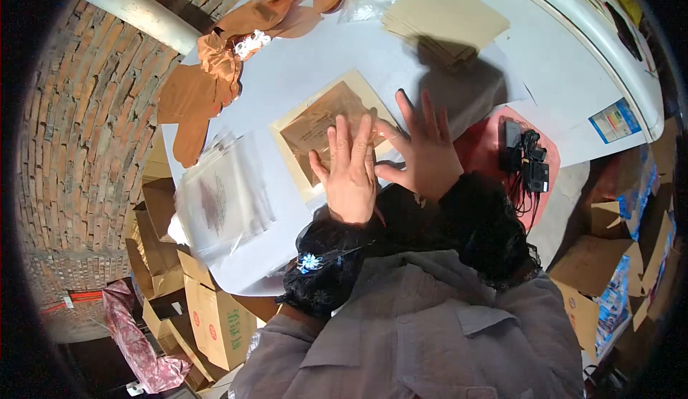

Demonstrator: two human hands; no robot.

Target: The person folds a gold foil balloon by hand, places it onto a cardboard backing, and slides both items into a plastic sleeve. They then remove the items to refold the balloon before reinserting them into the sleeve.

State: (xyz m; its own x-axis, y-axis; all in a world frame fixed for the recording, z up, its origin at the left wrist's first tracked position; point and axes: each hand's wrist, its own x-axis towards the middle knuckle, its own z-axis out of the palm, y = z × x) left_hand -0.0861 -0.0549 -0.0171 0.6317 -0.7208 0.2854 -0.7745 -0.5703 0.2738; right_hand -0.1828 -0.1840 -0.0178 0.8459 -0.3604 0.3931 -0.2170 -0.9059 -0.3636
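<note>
My left hand (pixel 350 173) lies with its fingers apart on a flat brown packet (pixel 312 137) in clear plastic, which rests on a cream sheet (pixel 285 122) on the white table (pixel 287 65). To its right, my right hand (pixel 424 152) has its fingers spread, with the thumb close to my left hand and a finger near the packet's right edge. Whether that hand touches the packet I cannot tell. Neither hand grips anything. A stack of clear plastic bags (pixel 222 195) lies to the left of the packet.
Brown fabric pieces (pixel 183 98) lie along the table's far left edge. Cream sheets (pixel 448 19) are stacked at the back. Black adapters and cables (pixel 529 157) sit on a red stool (pixel 487 137) at the right. Cardboard boxes (pixel 215 320) stand below left.
</note>
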